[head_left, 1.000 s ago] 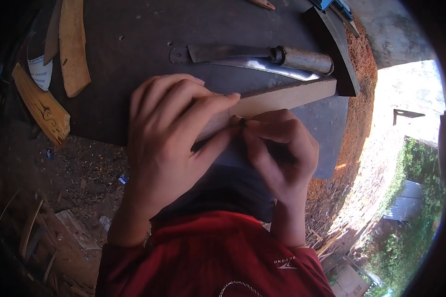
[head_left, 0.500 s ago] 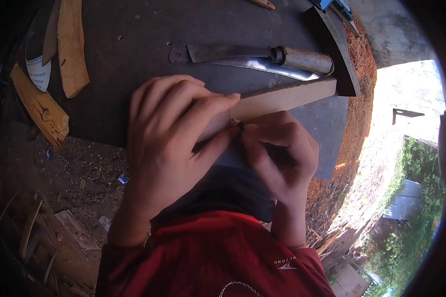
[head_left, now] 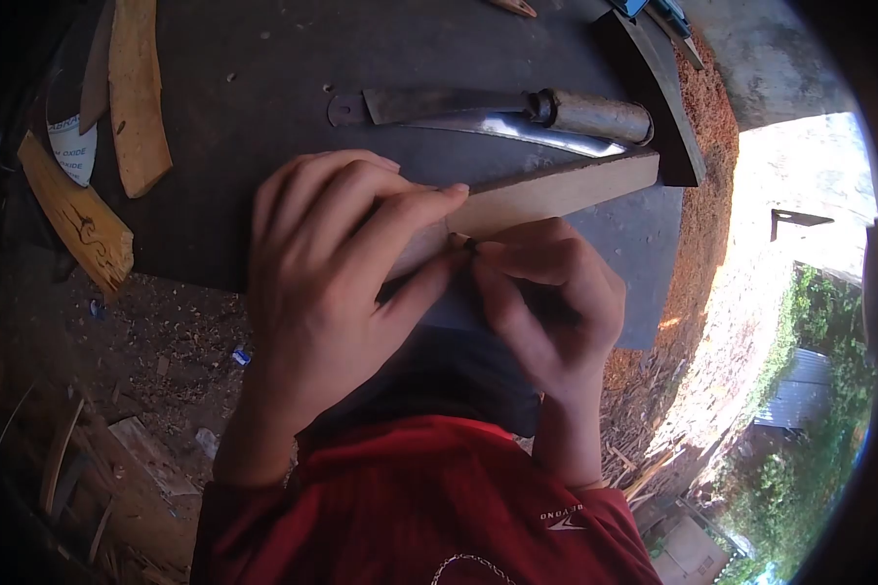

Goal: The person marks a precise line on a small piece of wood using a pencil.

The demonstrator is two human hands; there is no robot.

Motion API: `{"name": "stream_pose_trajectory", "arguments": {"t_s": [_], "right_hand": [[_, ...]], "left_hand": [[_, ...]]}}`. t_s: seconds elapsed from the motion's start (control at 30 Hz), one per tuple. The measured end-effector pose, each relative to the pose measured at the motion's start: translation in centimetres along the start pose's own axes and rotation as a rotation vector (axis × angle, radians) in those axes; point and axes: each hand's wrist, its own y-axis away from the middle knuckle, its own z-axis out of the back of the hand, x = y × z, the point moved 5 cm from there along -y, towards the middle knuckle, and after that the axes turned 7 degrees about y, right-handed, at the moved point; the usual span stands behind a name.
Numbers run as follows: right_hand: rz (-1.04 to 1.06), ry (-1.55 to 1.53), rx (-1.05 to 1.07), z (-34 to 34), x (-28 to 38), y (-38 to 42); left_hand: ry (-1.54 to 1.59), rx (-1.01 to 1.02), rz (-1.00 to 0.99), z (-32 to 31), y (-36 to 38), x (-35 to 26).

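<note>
My left hand is wrapped over a pale wooden bar, its fingers on the far side and thumb along the near face. The bar slants up to the right over the dark tabletop. My right hand pinches a short dark stub, which looks like a pencil, between thumb and forefinger. Its light-coloured tip meets the bar's near face close to my left thumb, beside a faint line. Beyond the bar lies a knife with a round wooden handle, next to a shiny metal blade.
A dark curved piece stands by the bar's right end. Wood offcuts and a labelled abrasive sheet lie at the left of the dark table. Wood shavings and scraps cover the ground below.
The view has shifted very slightly. Both hands, the bar and the pencil keep almost the same places, with the pencil tip still against the wood.
</note>
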Motion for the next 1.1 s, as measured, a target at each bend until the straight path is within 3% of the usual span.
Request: {"name": "stream_pose_trajectory", "arguments": {"t_s": [1.1], "right_hand": [[0.046,-0.033,-0.052,0.52,0.27,0.04]], "left_hand": [[0.005,0.004,0.007,0.13,-0.2,-0.15]]}}
